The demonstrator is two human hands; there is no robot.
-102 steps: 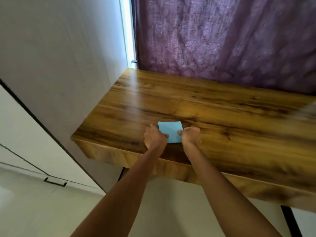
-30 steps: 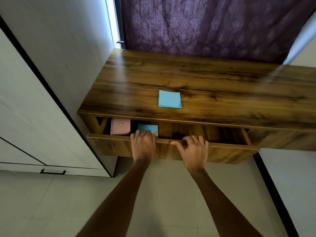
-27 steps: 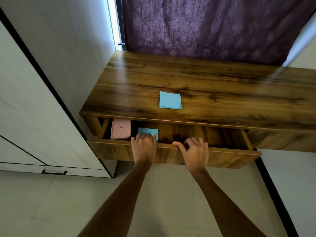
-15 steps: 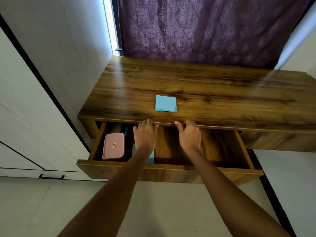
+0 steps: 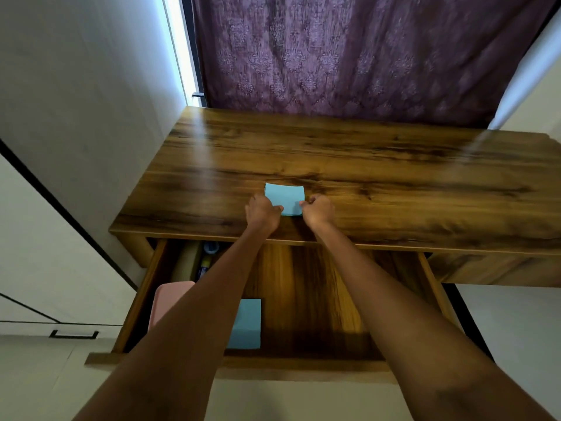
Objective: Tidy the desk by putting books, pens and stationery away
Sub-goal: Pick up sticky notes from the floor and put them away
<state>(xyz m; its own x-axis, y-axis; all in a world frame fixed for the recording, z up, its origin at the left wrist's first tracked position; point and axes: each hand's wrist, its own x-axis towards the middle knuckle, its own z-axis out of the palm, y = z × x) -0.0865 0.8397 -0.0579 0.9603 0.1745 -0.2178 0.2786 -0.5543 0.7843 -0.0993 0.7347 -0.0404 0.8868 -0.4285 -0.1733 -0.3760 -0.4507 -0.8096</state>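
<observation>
A light blue pad of paper lies on the wooden desk near its front edge. My left hand pinches the pad's near left corner and my right hand pinches its near right corner. Below the desktop the drawer stands pulled far out. Inside it lie a second blue pad, a pink case partly hidden by my left forearm, and some pens and small items at the back left.
A white wall and cabinet stand close on the left of the desk. A purple curtain hangs behind it. The open drawer's front board juts out over the pale floor below my arms.
The drawer has been pulled out much further. Both hands left the drawer front, rose to the desktop and closed on the blue pad's near corners.
</observation>
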